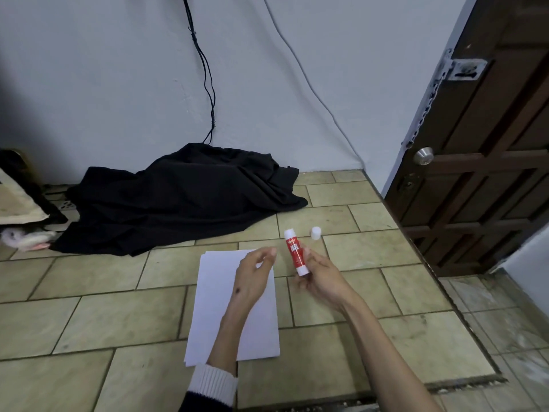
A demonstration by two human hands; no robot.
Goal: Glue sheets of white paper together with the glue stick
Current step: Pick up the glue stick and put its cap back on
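A small stack of white paper sheets lies on the tiled floor in front of me. My right hand holds a red and white glue stick upright by its lower end, just right of the paper. The stick is uncapped, and its white cap stands on a tile a little beyond it. My left hand hovers over the upper right part of the sheets, fingers loosely curled and apart, holding nothing. It hides part of the paper.
A crumpled black cloth lies against the wall behind the paper, with cables running down to it. A dark wooden door stands at the right, above a step edge. Clutter sits at the far left.
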